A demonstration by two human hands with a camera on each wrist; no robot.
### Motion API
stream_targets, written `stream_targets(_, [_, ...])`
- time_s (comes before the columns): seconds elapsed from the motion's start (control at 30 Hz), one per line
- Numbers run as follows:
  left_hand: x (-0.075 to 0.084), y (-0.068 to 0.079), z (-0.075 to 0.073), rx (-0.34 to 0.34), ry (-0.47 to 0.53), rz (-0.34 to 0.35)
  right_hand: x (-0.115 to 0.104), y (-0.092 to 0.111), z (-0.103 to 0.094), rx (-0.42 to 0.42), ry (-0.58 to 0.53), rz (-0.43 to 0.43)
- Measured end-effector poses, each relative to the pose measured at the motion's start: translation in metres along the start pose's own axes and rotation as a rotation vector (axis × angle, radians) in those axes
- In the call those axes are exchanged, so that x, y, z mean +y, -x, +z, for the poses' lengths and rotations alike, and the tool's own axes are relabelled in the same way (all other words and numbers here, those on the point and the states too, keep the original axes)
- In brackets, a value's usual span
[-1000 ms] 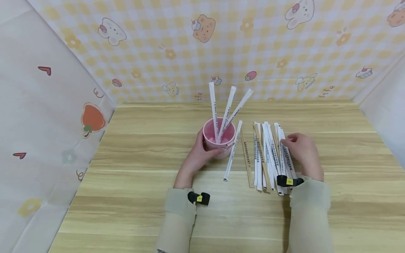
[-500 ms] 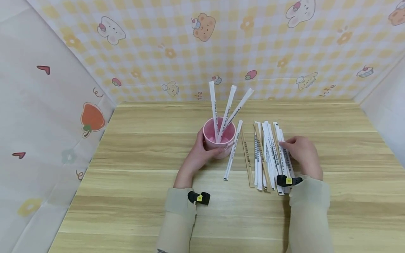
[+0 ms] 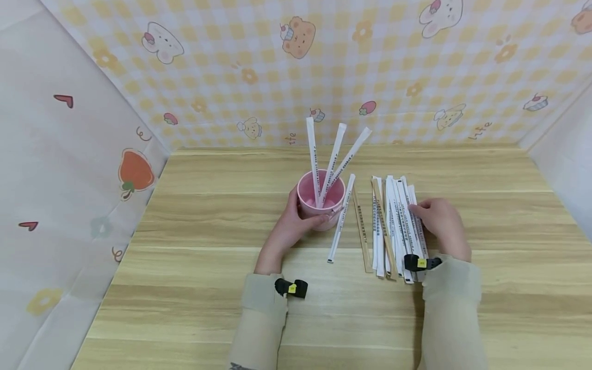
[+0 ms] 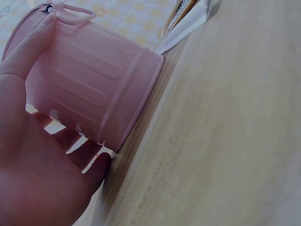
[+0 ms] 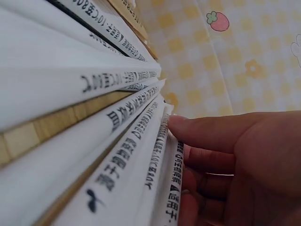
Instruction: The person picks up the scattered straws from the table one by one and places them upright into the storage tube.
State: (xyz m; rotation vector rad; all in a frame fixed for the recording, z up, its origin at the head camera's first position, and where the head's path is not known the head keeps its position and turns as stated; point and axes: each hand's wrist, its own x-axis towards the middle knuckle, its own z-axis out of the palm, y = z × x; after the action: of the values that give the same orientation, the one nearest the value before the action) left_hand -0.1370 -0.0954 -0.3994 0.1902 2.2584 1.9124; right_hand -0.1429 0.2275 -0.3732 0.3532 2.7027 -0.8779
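Observation:
My left hand (image 3: 290,226) grips a small pink bucket (image 4: 89,68), with the thumb at its near side by the handle (image 4: 77,19) and the fingers round the other side. Three white paper-wrapped straws (image 3: 336,154) stand in it, leaning apart. On the table to the right lies a row of wrapped straws (image 3: 393,226), mostly white with some brown. My right hand (image 3: 441,223) pinches a white wrapped straw (image 5: 174,188) at the row's right side, thumb tip on its wrapper and the other fingers curled behind.
One white wrapped straw (image 3: 340,221) slants beside the bucket, and a brown one (image 3: 362,231) lies between it and the row. A yellow checked cloth (image 3: 222,67) hangs behind the wooden table (image 3: 194,303). White cloth (image 3: 83,169) stands at the left.
Within the row, white straws at the right have shifted left over a brown one. My right hand has moved slightly left with them. The left hand and bucket stay in place.

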Motion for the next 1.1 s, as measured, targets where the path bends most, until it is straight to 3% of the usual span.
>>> stream_targets(0.27, [0.001, 0.001, -0.002, 0.006, 0.003, 0.006, -0.005, 0.002, -0.007, 0.073, 0.000, -0.012])
stream_targets(0.57, [0.000, 0.001, -0.003, -0.004, 0.040, 0.022, -0.031, 0.013, -0.016, 0.275, -0.005, -0.156])
stream_targets(0.77, [0.001, 0.001, -0.003, -0.003, 0.037, 0.036, -0.057, 0.031, -0.025, 0.482, -0.041, -0.257])
stream_targets(0.97, [0.001, 0.001, -0.002, -0.001, 0.028, 0.033, -0.086, 0.055, -0.029, 0.747, -0.168, -0.415])
stream_targets(1.1, [0.009, 0.003, -0.002, -0.017, 0.033, 0.008, -0.102, 0.072, -0.029, 0.844, -0.283, -0.516])
